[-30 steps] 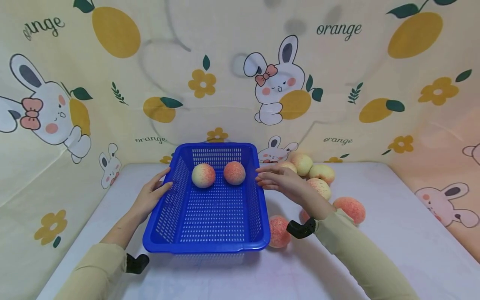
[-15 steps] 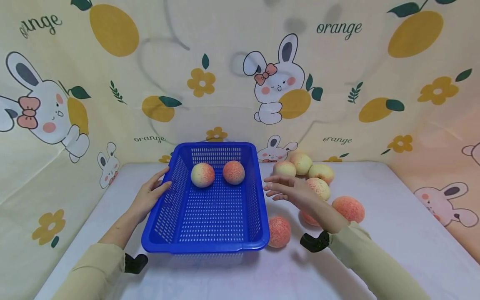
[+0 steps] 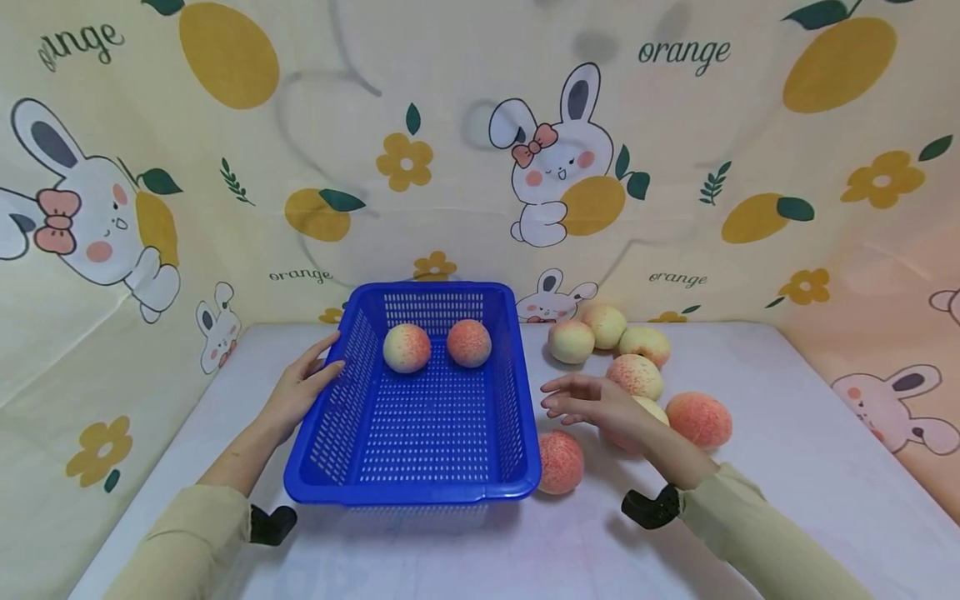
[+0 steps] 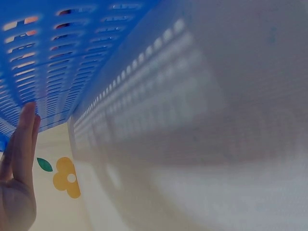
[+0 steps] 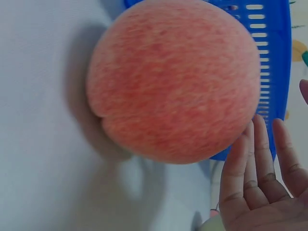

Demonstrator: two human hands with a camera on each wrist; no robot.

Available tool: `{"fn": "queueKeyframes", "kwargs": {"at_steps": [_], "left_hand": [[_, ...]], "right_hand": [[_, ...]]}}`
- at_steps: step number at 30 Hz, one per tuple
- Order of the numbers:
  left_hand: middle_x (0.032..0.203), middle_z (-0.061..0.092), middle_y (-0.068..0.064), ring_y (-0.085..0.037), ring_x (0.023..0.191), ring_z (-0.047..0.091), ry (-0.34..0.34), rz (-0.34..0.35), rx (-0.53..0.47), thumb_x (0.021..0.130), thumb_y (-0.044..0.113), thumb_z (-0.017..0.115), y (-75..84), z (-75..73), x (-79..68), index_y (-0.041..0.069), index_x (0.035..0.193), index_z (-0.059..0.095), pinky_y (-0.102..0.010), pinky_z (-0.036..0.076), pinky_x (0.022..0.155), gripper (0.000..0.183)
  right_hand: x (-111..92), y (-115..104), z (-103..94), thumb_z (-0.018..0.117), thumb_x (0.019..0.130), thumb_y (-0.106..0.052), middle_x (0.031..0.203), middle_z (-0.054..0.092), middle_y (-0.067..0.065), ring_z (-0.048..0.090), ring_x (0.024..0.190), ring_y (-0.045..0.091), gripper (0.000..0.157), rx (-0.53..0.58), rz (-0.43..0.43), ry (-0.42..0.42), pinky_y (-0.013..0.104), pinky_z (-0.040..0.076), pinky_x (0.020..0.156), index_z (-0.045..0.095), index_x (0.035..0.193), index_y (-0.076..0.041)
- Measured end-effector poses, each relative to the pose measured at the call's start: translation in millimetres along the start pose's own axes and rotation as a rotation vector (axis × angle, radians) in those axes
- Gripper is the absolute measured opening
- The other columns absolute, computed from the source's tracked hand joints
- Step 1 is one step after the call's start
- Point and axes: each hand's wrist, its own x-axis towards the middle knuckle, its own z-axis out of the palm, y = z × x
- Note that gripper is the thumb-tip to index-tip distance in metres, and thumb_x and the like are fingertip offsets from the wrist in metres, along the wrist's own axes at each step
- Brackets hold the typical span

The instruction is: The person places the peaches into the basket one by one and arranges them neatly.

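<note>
**A left hand point(image 3: 296, 393) resting at a blue basket point(image 3: 412, 495), a right hand point(image 3: 597, 402) hovering near a red peach point(image 3: 561, 462)**

The blue basket is lying lengthwise on a white table point(image 3: 795, 475), its far end coming close to the printed backdrop cloth point(image 3: 457, 167), so little room is showing past twelve o'clock. The left hand is resting against it at ten o'clock, fingers nearly straight along the outer wall. The right hand is hovering at three o'clock, fingers apart and slightly bent, and a narrow strip of table is separating its fingertips from the right wall.

The red peach is sitting at four o'clock, just beside that wall. Inside, a half-flushed peach point(image 3: 407, 349) is lying at eleven o'clock and an orange-red peach point(image 3: 469, 344) at one o'clock; the bare floor is stretching toward six. Pale peaches point(image 3: 635, 377) are clustering between two and three o'clock, outside the basket, some partly hidden by the right hand.

The left wrist view is showing what the head view is hiding: the slotted outer wall and rows of light spots point(image 4: 149, 50) falling on the tabletop. The right wrist view is showing a crease in the red peach. Fingers there are overlapping its outline, and whether they are touching it is hard to tell.
</note>
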Motion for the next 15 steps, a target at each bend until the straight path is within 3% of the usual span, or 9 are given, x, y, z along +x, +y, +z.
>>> {"fn": "queueKeyframes", "kwargs": {"at_steps": [9, 15], "left_hand": [[0.142, 0.042, -0.029, -0.035, 0.108, 0.062, 0.002, -0.006, 0.001, 0.101, 0.038, 0.045, -0.1, 0.0, 0.4, 0.024, 0.155, 0.017, -0.036, 0.059, 0.077, 0.062], [0.143, 0.041, -0.029, -0.039, 0.112, 0.059, 0.000, -0.009, -0.006, 0.101, 0.038, 0.045, 0.1, 0.1, 1.0, 0.023, 0.155, 0.017, -0.037, 0.059, 0.079, 0.062]], "right_hand": [[-9, 6, -1.4, 0.065, 0.091, -0.019, 0.106, 0.068, -0.001, 0.063, 0.097, 0.007, 0.048, -0.010, -0.010, -0.045, 0.023, 0.050, 0.087, 0.051, 0.127, 0.010], [-16, 12, 2.8, 0.065, 0.091, -0.020, 0.120, 0.063, 0.020, 0.063, 0.105, 0.009, 0.049, -0.050, -0.008, -0.086, 0.019, 0.047, 0.091, 0.052, 0.128, 0.009]]}}
